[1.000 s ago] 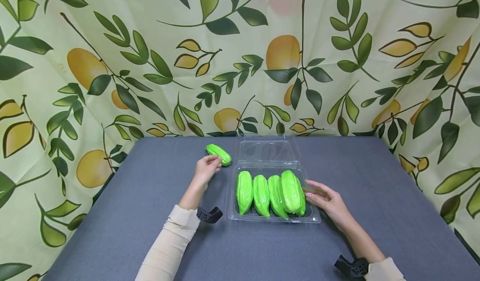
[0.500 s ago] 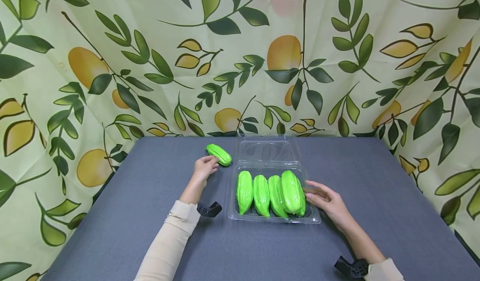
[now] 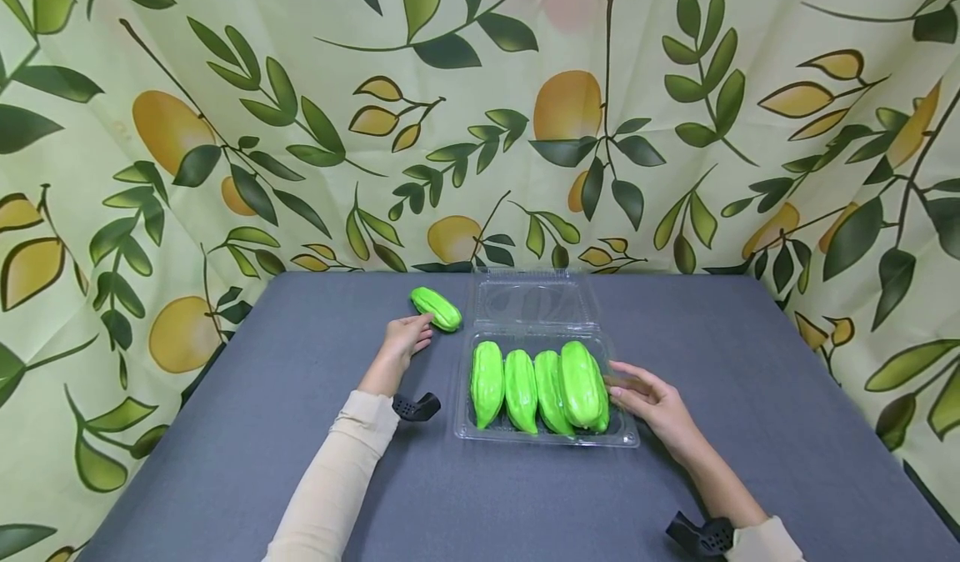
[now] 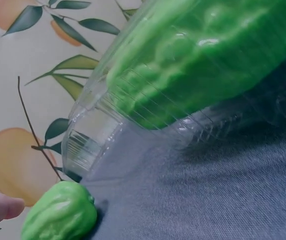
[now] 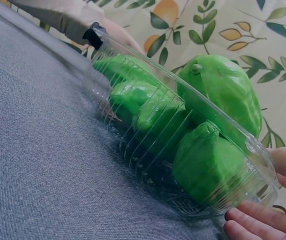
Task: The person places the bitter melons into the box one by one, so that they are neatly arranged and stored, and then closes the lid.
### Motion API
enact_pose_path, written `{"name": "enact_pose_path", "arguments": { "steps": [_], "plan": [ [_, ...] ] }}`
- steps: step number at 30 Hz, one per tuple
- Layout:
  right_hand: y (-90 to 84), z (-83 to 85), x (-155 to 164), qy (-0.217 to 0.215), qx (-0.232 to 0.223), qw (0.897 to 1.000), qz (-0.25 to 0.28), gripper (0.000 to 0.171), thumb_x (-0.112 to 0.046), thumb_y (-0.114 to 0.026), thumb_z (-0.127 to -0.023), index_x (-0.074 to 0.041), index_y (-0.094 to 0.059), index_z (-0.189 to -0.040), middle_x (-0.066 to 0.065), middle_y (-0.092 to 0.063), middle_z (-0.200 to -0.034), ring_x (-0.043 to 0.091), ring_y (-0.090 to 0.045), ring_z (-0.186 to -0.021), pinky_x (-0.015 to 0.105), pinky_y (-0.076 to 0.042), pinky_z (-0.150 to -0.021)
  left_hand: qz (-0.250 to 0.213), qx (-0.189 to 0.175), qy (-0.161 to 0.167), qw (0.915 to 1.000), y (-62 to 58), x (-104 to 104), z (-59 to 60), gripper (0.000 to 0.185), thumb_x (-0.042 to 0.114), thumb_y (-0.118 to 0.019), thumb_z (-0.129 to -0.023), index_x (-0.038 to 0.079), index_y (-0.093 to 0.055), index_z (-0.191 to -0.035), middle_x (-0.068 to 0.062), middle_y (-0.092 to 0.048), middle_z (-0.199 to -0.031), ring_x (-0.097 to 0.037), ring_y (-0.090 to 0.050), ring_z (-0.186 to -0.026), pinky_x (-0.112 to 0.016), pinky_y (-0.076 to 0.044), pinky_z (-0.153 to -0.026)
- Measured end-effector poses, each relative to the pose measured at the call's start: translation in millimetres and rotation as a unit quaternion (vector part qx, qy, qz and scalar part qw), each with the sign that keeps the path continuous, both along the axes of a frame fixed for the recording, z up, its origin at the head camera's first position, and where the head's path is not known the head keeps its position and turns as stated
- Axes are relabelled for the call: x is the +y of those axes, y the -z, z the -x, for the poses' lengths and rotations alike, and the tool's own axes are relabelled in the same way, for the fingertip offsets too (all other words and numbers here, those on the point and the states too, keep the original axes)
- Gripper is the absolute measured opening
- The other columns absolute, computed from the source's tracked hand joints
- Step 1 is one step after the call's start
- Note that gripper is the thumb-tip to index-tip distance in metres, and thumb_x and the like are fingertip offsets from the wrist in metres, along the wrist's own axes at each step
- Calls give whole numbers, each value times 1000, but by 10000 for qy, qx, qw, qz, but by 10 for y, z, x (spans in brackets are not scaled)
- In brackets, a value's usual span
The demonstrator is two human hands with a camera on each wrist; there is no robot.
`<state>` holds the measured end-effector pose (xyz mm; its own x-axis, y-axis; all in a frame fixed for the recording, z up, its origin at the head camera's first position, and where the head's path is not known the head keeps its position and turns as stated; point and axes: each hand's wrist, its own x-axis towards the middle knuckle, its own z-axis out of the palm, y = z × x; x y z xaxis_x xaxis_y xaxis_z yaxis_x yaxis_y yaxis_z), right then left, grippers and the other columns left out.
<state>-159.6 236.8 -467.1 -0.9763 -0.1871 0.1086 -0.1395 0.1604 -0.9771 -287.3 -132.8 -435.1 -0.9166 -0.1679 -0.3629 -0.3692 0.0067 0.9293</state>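
Beside the box's open lid, one bright green, ridged and bumpy bitter melon [image 3: 435,308] lies on the table. My left hand [image 3: 402,341] is just in front of it, fingertips close to its near end; in the left wrist view a thumb [image 4: 5,207] shows apart from the melon. A clear plastic clamshell box [image 3: 543,439] holds several more bitter melons [image 3: 487,385], with one [image 3: 579,384] lying on top at the right. My right hand [image 3: 658,403] rests against the box's right wall with fingers extended; in the right wrist view its fingertips [image 5: 263,220] touch the wall's outside.
The box's clear lid [image 3: 536,299] is folded back flat toward the rear of the grey cloth-covered table [image 3: 225,445]. A leaf-and-fruit patterned curtain [image 3: 480,112] rises behind and along both sides. Black wrist cameras [image 3: 417,407] sit on both wrists.
My left hand has drawn back slightly to the left from the loose melon, which stays where it was. The right hand and the box hold still.
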Motion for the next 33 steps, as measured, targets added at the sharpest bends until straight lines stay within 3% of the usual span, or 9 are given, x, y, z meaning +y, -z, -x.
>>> {"name": "enact_pose_path", "arguments": {
  "steps": [7, 13, 17, 18, 21, 24, 25, 28, 33],
  "plan": [
    [6, 0, -4, -34, 25, 10000, 46, 47, -9, -56, -96, 10, -41, -137, -27, -67, -106, -10, -64, -99, 11, -55, -81, -41, -254, -77, 9996, -21, 40, 87, 60, 24, -57, -95, -10, -39, -141, -28, -49, -141, -32, -54, -126, -35, -48, -108],
    [6, 5, -9, -30, 34, 10000, 82, 47, -9, -56, -96, 10, -42, -137, -26, -67, -106, -9, -64, -99, 12, -55, -82, 298, -483, -123, 9983, -26, 62, 201, 68, 31, -58, -94, -9, -33, -143, -27, -52, -139, -32, -58, -124, -32, -52, -102],
    [10, 7, -10, -18, 14, 10000, 63, 48, -10, -57, -96, 10, -41, -137, -26, -67, -106, -9, -64, -99, 12, -55, -81, 298, -534, -185, 9980, 108, 17, 379, 78, 33, -64, -91, -6, -24, -146, -22, -55, -135, -29, -63, -117, -32, -55, -97],
    [11, 7, -11, -16, 7, 10000, 52, 48, -10, -57, -96, 10, -41, -137, -26, -67, -106, -10, -64, -99, 12, -55, -81, 218, -421, -215, 9986, 243, -28, 489, 85, 35, -69, -87, -7, -23, -145, -22, -60, -127, -28, -67, -108, -31, -59, -89],
    [11, 7, -13, -9, -21, 10000, 39, 49, -10, -57, -96, 10, -41, -138, -26, -66, -106, -10, -64, -99, 12, -55, -81, 125, -404, -332, 9986, 340, -64, 591, 91, 33, -74, -84, -8, -21, -145, -23, -64, -120, -27, -70, -99, -31, -61, -83],
    [6, 5, -14, 9, -46, 10000, 4, 49, -11, -57, -96, 10, -41, -138, -27, -66, -106, -10, -64, -99, 12, -55, -81, 242, -517, -481, 9972, 277, -26, 570, 85, 29, -71, -86, -8, -21, -144, -24, -64, -121, -26, -70, -96, -31, -61, -84],
    [4, 4, -14, 17, -52, 10000, -16, 49, -11, -57, -96, 10, -41, -138, -27, -66, -106, -10, -64, -99, 12, -55, -81, 308, -639, -524, 9961, 154, 18, 485, 79, 26, -66, -90, -7, -21, -145, -24, -60, -128, -27, -68, -103, -33, -59, -90],
    [0, 2, -12, 32, -55, 10000, -69, 50, -12, -57, -96, 9, -41, -138, -28, -65, -106, -10, -64, -99, 12, -55, -81, 252, -601, -515, 9965, 39, 54, 384, 77, 22, -63, -92, -7, -18, -147, -27, -55, -134, -30, -65, -110, -32, -57, -93],
    [1, 1, -1, 33, -15, 10000, -86, 49, -12, -56, -97, 9, -40, -138, -27, -65, -107, -10, -64, -98, 12, -55, -80, -9, -514, -514, 9974, -23, 86, 316, 80, 20, -62, -92, -7, -13, -150, -27, -48, -142, -37, -57, -124, -37, -51, -104]
  ]
}}
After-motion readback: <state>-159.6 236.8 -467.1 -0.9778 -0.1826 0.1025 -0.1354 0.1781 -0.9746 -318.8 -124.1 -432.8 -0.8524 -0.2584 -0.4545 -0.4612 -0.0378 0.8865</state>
